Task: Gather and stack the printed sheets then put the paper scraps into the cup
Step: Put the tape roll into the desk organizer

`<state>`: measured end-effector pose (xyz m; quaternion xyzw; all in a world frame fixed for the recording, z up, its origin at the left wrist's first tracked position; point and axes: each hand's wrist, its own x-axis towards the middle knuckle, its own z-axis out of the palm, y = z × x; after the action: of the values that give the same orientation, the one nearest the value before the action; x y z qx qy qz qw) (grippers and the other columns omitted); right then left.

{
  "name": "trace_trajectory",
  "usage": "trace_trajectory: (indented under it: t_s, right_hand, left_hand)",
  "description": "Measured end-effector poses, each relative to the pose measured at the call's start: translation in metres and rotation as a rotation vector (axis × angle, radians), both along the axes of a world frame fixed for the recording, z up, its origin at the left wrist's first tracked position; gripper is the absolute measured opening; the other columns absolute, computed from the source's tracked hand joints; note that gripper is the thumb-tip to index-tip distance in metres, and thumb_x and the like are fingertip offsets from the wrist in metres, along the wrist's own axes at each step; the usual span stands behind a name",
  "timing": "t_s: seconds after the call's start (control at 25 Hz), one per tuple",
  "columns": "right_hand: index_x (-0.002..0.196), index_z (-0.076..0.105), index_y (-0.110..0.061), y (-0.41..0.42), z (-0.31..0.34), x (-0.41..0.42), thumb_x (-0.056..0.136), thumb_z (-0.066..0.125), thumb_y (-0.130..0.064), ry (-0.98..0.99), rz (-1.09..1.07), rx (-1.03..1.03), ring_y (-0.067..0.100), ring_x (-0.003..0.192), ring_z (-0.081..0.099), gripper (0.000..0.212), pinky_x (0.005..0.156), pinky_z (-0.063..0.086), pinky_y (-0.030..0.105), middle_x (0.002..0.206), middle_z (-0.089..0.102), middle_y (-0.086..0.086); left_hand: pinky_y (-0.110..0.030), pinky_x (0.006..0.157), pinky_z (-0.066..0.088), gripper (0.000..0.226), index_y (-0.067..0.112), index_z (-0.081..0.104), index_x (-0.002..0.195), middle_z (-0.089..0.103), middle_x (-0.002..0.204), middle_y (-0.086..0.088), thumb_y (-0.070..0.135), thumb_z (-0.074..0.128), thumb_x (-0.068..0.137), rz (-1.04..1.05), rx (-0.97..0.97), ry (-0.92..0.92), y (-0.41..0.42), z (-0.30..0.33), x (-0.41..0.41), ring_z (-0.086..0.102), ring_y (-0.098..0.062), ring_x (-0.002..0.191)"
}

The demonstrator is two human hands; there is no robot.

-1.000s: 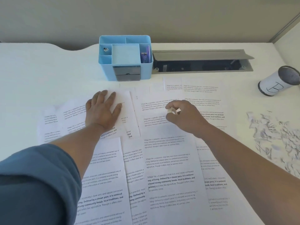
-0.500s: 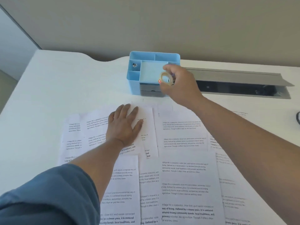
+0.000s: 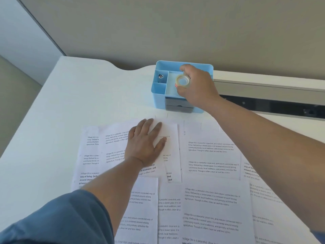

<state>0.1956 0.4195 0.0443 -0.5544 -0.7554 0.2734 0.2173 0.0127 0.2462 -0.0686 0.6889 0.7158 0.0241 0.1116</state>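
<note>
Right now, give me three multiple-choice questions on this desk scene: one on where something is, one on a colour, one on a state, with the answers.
1. Where is the clear roll of tape?
A. on the printed sheets
B. in the right hand over the desk organiser
C. on the floor

2. What colour is the plastic desk organiser?
A. light blue
B. red
C. black

3. How is the left hand?
A. clenched in a fist
B. lifted in the air
C. flat, fingers spread, on the white printed sheets

Answers: 1 B, the right hand's fingers grip the roll above the organiser's middle tray. 2 A, its walls are pale blue. 3 C, the palm presses down on the paper.
</note>
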Motion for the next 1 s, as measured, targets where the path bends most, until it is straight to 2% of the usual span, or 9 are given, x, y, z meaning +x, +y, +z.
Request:
trace_trajectory:
  t_s: [0.16, 0.72, 0.88, 1.0]
  right_hand:
    - [0.143, 0.052, -0.021, 0.003, -0.002, -0.002, 0.091, 0.070, -0.029, -0.065, 0.018, 0.035, 0.029, 0.122, 0.053, 0.056, 0.099, 0.046, 0.042, 0.127, 0.065, 0.004]
    - [0.143, 0.053, -0.019, 0.001, -0.008, 0.001, 0.092, 0.072, -0.033, -0.066, 0.022, -0.008, 0.028, 0.123, 0.054, 0.056, 0.099, 0.044, 0.036, 0.134, 0.064, 0.003]
    - [0.133, 0.061, -0.013, -0.011, -0.007, 0.001, 0.095, 0.065, -0.025, 0.014, -0.015, 0.168, 0.028, 0.125, 0.054, 0.040, 0.104, 0.042, 0.037, 0.135, 0.063, 0.003]
    - [0.114, 0.069, -0.009, -0.031, -0.011, 0.007, 0.092, 0.061, -0.018, 0.141, -0.068, 0.345, 0.026, 0.108, 0.060, 0.025, 0.093, 0.050, 0.038, 0.117, 0.069, 0.004]
  left_hand:
    - [-0.043, 0.124, 0.011, 0.065, 0.037, 0.029, 0.159, 0.023, 0.169, 0.001, 0.065, 0.028, 0.101, -0.007, 0.020, 0.013, 0.000, -0.002, 0.000, 0.013, -0.024, 0.155]
    - [-0.043, 0.124, 0.011, 0.066, 0.037, 0.029, 0.160, 0.023, 0.168, 0.001, 0.065, 0.026, 0.099, -0.004, 0.020, 0.016, 0.000, -0.003, -0.001, 0.013, -0.024, 0.155]
    - [-0.043, 0.124, 0.009, 0.065, 0.038, 0.027, 0.160, 0.021, 0.169, 0.001, 0.064, 0.028, 0.101, -0.005, 0.004, 0.019, 0.000, -0.001, -0.001, 0.010, -0.024, 0.156]
    - [-0.043, 0.125, 0.009, 0.064, 0.037, 0.026, 0.160, 0.020, 0.169, 0.001, 0.063, 0.029, 0.102, -0.005, -0.006, 0.007, 0.000, 0.000, -0.001, 0.010, -0.024, 0.156]
